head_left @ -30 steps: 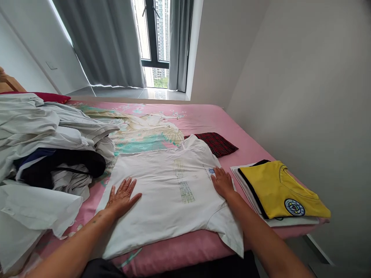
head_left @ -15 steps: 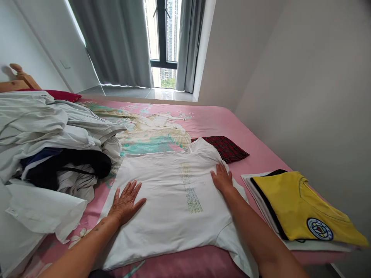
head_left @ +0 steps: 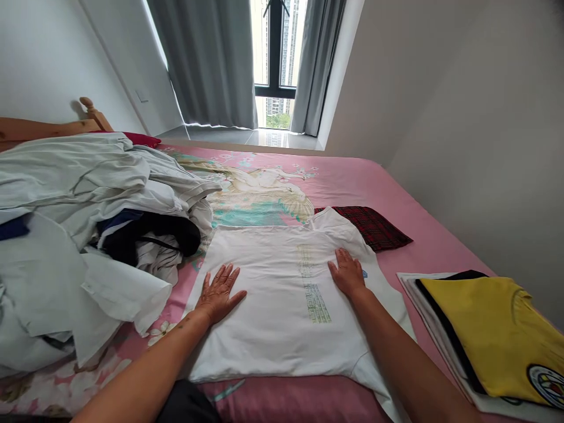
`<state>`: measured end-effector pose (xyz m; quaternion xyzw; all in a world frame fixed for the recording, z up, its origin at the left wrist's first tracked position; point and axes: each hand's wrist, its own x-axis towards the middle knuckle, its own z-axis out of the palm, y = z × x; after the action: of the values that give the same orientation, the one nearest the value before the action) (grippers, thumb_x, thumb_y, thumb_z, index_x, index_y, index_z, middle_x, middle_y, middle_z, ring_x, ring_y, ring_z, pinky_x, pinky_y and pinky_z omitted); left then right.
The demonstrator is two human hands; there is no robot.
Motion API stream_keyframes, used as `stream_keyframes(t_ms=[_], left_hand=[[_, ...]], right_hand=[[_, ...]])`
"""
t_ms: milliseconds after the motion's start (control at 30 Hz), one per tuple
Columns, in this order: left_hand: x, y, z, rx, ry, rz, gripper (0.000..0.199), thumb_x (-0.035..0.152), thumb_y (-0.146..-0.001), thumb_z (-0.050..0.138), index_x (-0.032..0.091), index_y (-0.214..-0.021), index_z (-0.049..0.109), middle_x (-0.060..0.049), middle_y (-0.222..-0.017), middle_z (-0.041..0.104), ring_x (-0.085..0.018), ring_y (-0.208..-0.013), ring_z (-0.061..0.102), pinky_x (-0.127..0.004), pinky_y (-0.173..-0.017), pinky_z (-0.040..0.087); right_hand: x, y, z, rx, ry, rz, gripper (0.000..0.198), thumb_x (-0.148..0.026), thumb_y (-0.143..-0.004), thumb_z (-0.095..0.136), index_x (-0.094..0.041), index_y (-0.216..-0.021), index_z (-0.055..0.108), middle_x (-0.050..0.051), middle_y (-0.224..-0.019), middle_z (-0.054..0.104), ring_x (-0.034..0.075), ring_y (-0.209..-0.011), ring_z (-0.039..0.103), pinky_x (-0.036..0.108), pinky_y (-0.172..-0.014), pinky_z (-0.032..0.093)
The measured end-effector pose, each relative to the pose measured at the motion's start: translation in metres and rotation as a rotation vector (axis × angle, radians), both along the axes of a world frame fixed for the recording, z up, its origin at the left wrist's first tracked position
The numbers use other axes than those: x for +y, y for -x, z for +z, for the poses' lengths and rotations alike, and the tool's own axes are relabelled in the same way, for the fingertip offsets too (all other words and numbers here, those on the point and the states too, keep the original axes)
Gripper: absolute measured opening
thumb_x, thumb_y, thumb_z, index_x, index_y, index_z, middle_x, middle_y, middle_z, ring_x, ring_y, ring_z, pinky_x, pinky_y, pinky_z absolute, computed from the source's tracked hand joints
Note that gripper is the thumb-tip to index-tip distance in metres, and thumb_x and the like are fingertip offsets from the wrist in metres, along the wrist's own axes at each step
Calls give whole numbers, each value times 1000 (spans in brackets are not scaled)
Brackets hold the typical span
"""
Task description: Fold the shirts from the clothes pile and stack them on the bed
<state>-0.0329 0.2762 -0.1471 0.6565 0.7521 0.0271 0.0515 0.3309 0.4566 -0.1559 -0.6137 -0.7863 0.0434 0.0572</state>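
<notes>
On the pink printed bedsheet (head_left: 396, 194) a white cotton T-shirt with a pale green print (head_left: 282, 299) lay spread flat, near the bed's front edge. My left hand (head_left: 219, 292) rested on its left part, fingers spread open and flat, gripping nothing. My right hand (head_left: 348, 274) pressed its right part the same way, palm down, open. Left of the shirt sat a heap of white and dark unfolded clothes (head_left: 88, 223). Behind it lay a red tartan cloth (head_left: 374, 226); to my right, a folded yellow shirt (head_left: 497, 335) topped a stack. Grey curtains (head_left: 211, 59) framed the window (head_left: 275, 59) beyond plain white walls.
</notes>
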Motion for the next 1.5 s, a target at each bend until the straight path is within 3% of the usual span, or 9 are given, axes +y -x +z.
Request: stream_keyframes(t_ms=[233, 433, 600, 767, 833, 900, 1000, 1267, 1500], left_hand=[[-3, 0, -1, -27, 0, 3, 76, 69, -83, 26, 27, -145, 21, -4, -153, 17, -25, -141, 10, -50, -111, -5], [-5, -3, 3, -52, 27, 6, 77, 70, -82, 25, 26, -145, 22, -4, -154, 16, -25, -142, 8, -52, -111, -4], [-4, -2, 11, -75, 61, 14, 77, 70, -82, 26, 28, -145, 22, -3, -154, 15, -23, -142, 7, -53, -112, -3], [14, 3, 20, -28, 9, 140, 67, 60, -87, 26, 24, -143, 29, -8, -153, 20, -24, -141, 12, -56, -110, -5], [25, -1, 23, -2, -68, 66, 63, 54, -89, 29, 22, -143, 30, -9, -152, 23, -23, -141, 14, -54, -111, -7], [37, -8, 24, -10, -108, -144, 60, 52, -89, 30, 24, -143, 30, -6, -152, 23, -20, -141, 14, -49, -112, -8], [58, -13, 20, -66, -32, -343, 60, 56, -89, 28, 30, -142, 29, -1, -152, 22, -19, -141, 15, -49, -113, -6], [142, 54, 0, -30, 16, 200, 74, 64, -85, 23, 23, -146, 19, -5, -154, 13, -25, -142, 9, -53, -111, 2], [178, 74, -9, -39, -25, 340, 79, 66, -82, 27, 21, -147, 19, -7, -154, 14, -29, -141, 6, -51, -112, 10]], right_hand=[[-6, 12, 3, -64, 43, -128, 59, -44, -92, 18, -17, -145, 24, 5, -152, 18, 19, -139, 11, 49, -112, 6], [-55, 51, 3, -64, 22, 116, 59, -52, -91, 20, -26, -144, 26, 3, -152, 17, 21, -140, 8, 54, -109, -1], [-64, 54, -3, -32, -2, 112, 59, -54, -91, 19, -27, -143, 29, 4, -151, 20, 21, -139, 12, 53, -110, 0], [-62, 52, -7, -6, -55, 113, 57, -53, -91, 22, -27, -141, 32, 4, -150, 24, 21, -139, 15, 53, -110, 0], [-62, 53, -8, -1, -74, 113, 56, -52, -91, 24, -27, -141, 33, 4, -150, 24, 22, -138, 16, 54, -110, 1], [-63, 54, -9, 0, -88, 119, 56, -52, -91, 26, -26, -141, 33, 4, -150, 25, 22, -138, 16, 54, -110, 1], [-62, 55, -10, 4, -103, 125, 56, -51, -91, 27, -26, -140, 34, 5, -150, 25, 23, -138, 16, 53, -110, 1], [-59, 55, -6, 15, -134, 126, 53, -48, -90, 33, -26, -139, 36, 5, -149, 27, 23, -138, 18, 51, -111, 3], [-56, 54, -8, 49, -160, 125, 54, -51, -91, 30, -28, -140, 33, 3, -150, 25, 21, -138, 17, 49, -112, 0]])
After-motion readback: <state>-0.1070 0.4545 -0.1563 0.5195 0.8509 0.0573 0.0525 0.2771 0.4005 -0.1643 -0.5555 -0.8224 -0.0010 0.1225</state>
